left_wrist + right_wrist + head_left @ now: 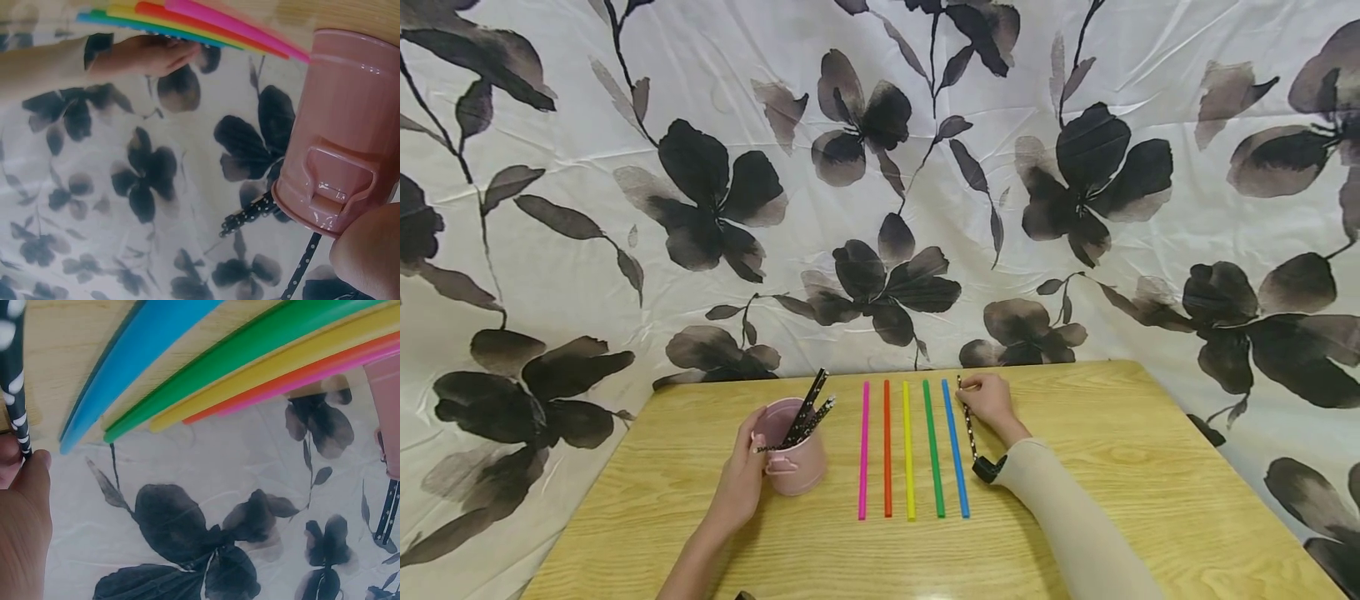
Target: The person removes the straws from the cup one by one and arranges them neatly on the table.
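Observation:
On the left, my left hand point(741, 483) grips a small pink metal bucket point(799, 467) by its side. Several black straws point(805, 412) with white patterns lean out of its mouth. Farther right, my right hand point(991, 404) pinches the far end of a black straw with white spots point(970, 435), which lies beside a row of coloured straws. That row, from left to right, has a pink straw point(863, 450), an orange-red straw point(887, 450), a yellow straw point(909, 450), a green straw point(933, 450) and a blue straw point(956, 450). The right wrist view shows thumb and fingers meeting on the spotted straw point(15, 394).
Everything stands on a light wooden table point(1112, 467). Behind its far edge hangs a white cloth point(955, 217) printed with dark flowers. A black wrist strap piece point(988, 469) sits at the right sleeve, close to the spotted straw's near end.

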`<state>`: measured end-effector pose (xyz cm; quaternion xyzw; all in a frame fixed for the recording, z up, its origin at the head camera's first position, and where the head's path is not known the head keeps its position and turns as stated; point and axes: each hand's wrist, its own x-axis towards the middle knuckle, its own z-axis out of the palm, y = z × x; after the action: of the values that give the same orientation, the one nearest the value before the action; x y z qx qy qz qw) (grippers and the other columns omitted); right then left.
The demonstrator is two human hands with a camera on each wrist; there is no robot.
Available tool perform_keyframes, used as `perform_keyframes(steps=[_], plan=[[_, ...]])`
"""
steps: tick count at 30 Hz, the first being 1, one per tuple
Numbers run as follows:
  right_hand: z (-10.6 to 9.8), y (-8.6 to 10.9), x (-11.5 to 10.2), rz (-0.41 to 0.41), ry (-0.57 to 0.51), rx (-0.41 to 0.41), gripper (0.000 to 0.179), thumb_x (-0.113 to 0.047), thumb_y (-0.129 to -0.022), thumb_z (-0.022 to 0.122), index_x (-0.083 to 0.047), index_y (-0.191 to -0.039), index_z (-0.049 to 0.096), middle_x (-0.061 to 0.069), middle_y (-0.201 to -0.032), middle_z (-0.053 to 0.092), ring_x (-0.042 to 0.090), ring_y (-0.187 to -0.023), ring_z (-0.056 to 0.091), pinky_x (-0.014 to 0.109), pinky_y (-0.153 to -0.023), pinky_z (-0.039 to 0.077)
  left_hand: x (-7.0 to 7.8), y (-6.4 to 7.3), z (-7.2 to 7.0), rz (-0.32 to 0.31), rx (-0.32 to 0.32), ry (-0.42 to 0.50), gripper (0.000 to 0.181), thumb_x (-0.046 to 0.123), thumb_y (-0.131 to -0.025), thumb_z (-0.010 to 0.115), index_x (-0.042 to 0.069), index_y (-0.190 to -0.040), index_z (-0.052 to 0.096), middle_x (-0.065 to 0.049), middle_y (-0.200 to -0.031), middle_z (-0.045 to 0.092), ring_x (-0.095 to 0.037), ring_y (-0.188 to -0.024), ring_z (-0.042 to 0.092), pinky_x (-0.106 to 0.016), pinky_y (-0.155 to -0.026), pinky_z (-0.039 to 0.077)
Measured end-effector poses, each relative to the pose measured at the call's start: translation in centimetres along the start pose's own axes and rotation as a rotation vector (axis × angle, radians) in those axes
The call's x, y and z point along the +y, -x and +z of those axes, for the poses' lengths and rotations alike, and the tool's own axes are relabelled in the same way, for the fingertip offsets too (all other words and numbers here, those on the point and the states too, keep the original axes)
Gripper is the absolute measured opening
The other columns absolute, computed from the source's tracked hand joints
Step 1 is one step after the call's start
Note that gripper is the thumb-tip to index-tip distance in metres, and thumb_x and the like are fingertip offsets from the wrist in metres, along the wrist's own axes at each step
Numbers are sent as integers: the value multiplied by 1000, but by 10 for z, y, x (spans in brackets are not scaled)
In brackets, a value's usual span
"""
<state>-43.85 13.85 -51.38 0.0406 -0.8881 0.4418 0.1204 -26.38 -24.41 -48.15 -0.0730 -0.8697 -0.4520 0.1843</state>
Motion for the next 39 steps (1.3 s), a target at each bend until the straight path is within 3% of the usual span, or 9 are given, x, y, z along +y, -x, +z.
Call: perform_keyframes(steps=[9,18,26,39], plan=[[-1,5,2,-71,99,51,14,-17,-72,71,-7,-83,70,-1,-67,63,12,-58,56,34,-61,45,1,1,1,-8,3,-9,41,33,-97,25,28,-138,22,-14,-131,39,-32,-110,43,-50,-80,40],[1,9,2,-61,93,48,15,-16,-72,71,-5,-83,70,1,-69,64,15,-63,58,34,-62,46,-4,2,2,9,-4,26,42,29,-98,27,24,-139,22,-12,-134,35,-31,-113,41,-49,-81,39],[1,8,0,-75,104,64,16,-17,-71,72,-5,-83,71,1,-69,64,16,-64,59,35,-64,46,-2,1,1,-7,5,10,40,34,-97,26,34,-137,21,-12,-131,39,-30,-108,45,-48,-79,41],[0,8,1,-58,62,61,16,-16,-71,72,-5,-83,70,0,-69,64,14,-62,58,35,-63,45,-2,3,1,-14,6,-6,42,35,-97,24,29,-138,21,-13,-134,37,-32,-110,44,-49,-79,40]])
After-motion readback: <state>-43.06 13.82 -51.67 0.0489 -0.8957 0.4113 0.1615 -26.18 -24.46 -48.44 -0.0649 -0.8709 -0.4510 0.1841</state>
